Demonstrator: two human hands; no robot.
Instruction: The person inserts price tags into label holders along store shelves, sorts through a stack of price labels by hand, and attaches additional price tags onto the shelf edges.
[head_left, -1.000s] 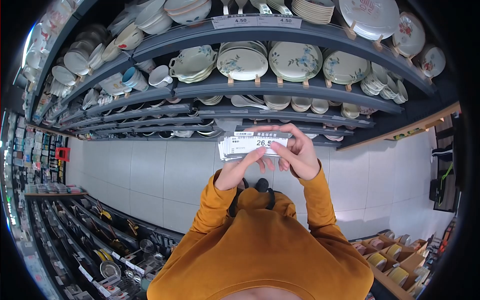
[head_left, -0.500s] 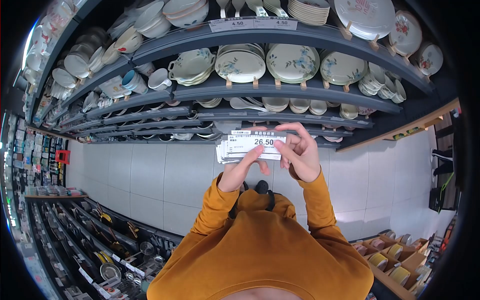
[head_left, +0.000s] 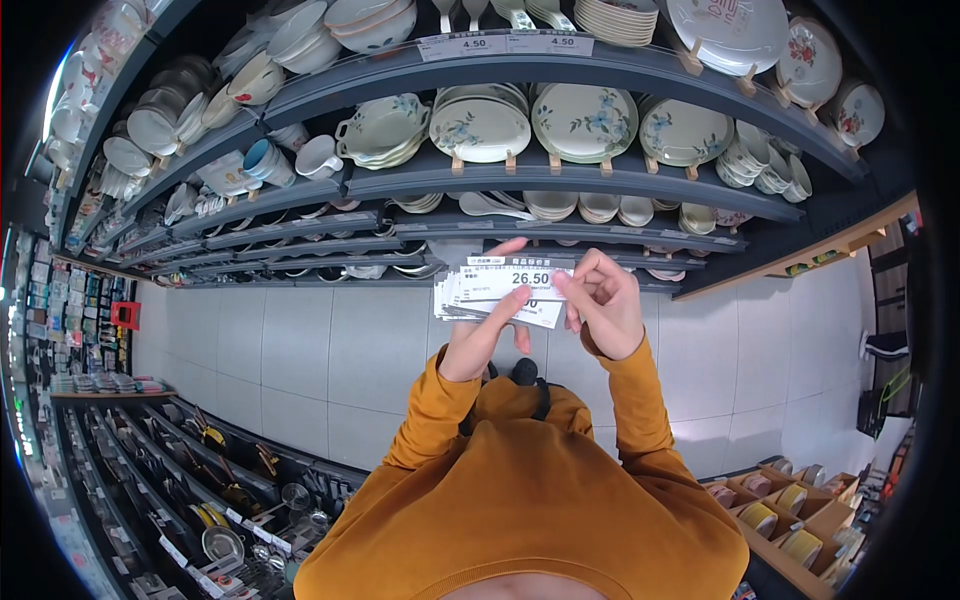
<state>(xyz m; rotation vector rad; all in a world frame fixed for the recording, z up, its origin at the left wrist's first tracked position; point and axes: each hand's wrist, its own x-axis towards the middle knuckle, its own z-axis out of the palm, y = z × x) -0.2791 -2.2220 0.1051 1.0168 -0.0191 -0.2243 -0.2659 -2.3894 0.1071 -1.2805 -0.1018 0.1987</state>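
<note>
A stack of white price tags point(head_left: 490, 285) is held in front of my chest, over the floor. The top tag reads 26.50, and part of another tag shows beneath its lower right edge. My left hand point(head_left: 480, 340) is closed round the stack from below, thumb on top and a fingertip showing past the far edge. My right hand point(head_left: 608, 305) pinches the right end of the top tag between thumb and curled fingers.
Ahead, dark shelves point(head_left: 420, 185) hold plates point(head_left: 585, 122), bowls and mugs. Racks of kitchen tools point(head_left: 220, 545) stand at the lower left. A compartmented wooden display point(head_left: 790, 530) is at the lower right. A red stool point(head_left: 125, 315) is far left.
The top tag has turned slightly against the stack, exposing a tag beneath. My right fingers have drawn back from the far edge and curled at its right end; a left fingertip now shows there.
</note>
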